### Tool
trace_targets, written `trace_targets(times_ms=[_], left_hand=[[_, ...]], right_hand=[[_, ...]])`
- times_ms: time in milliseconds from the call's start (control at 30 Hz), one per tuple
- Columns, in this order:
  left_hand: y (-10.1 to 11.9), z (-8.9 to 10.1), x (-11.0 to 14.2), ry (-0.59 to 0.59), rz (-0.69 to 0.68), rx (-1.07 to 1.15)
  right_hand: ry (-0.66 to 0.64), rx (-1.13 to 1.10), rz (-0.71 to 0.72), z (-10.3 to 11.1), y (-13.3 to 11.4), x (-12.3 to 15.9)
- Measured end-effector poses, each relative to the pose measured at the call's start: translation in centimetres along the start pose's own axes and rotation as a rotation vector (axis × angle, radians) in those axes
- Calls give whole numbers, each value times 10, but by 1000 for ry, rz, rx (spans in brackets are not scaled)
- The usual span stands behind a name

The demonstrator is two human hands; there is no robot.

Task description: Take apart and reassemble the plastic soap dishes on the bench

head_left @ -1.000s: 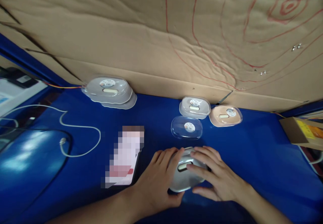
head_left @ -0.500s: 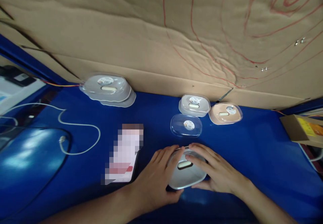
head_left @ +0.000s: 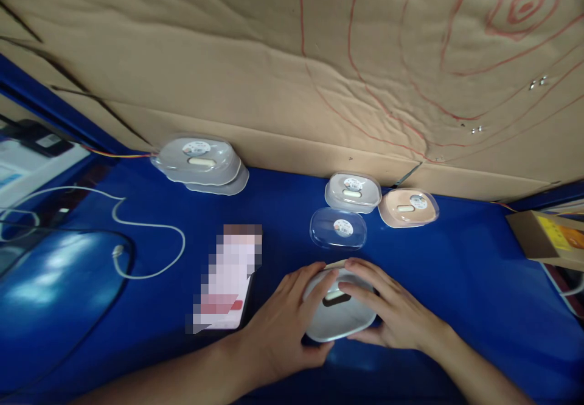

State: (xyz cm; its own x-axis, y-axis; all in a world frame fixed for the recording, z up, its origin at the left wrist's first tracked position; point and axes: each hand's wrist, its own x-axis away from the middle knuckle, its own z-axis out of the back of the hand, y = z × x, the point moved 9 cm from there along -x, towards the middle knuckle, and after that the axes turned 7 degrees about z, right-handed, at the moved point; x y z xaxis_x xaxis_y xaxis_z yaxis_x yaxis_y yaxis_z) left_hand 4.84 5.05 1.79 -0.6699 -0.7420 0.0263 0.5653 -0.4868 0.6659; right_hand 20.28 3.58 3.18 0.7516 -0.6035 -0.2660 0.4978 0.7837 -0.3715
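Between my two hands is a grey oval plastic box point(head_left: 340, 320) with rounded corners. A dark slot shows in its top, with a white pill-shaped piece beside it partly behind my fingers. My left hand point(head_left: 292, 314) grips its left side, thumb at the near edge and fingers over the far rim. On the right side my right hand point(head_left: 387, 304) holds it the same way, with fingertips reaching across the top. Just beyond the box lies a clear plastic lid point(head_left: 326, 228) with a round white label. The underside of the held box is hidden.
Behind the lid stand a lidded grey box point(head_left: 335, 198) and a lidded peach box point(head_left: 410, 218). Larger stacked grey boxes point(head_left: 177, 165) stand back left. A phone point(head_left: 228, 277) lies left of my hands, near a white cable point(head_left: 182, 241). Cardboard point(head_left: 205, 70) walls off the blue table's back.
My hands keep their grip on the grey box, which has tilted slightly. A pale edge now shows at its far side. The whole view has shifted a little.
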Motion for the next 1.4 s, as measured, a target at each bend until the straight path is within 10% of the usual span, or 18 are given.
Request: trace_targets(times_ms=[1400], left_hand=[[-5, -1, 2, 61, 23, -89]], right_hand=[[-86, -86, -176, 0, 20, 8]])
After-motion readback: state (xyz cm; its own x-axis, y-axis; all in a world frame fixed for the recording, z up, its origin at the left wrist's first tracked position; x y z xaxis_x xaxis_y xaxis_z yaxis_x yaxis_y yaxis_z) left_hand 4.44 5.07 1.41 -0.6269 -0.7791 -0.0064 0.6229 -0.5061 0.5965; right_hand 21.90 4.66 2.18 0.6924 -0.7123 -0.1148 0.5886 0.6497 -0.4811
